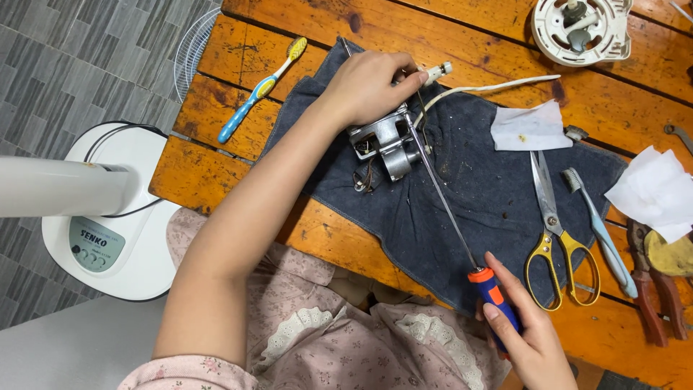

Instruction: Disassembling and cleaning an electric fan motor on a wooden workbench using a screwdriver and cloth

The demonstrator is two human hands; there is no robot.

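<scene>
Head view looks down on my two hands over an orange wooden desk (238, 54). My left hand (372, 87) rests on top of a small metal motor (382, 141), its fingers (404, 76) curled closed over the far part of it and pressing it down on a dark blue cloth (476, 202). The motor lies near the far left corner of this cloth, and a white cable (491, 88) leaves it toward the right. My right hand (527, 332) is at the near right edge of the desk, its fingers wrapped closed around the orange and blue handle of a long screwdriver (447, 209). The long axis of the screwdriver goes diagonally: the handle is near and right, the thin steel shaft points far and left, and its tip meets the motor just beside my left hand. On the cloth to the right lie yellow-handled scissors (552, 238), a pale toothbrush (599, 231) and a white paper piece (529, 126). A blue and yellow toothbrush (261, 88) lies on the bare desk to the left. On the floor at left stands a white fan base (108, 217).
</scene>
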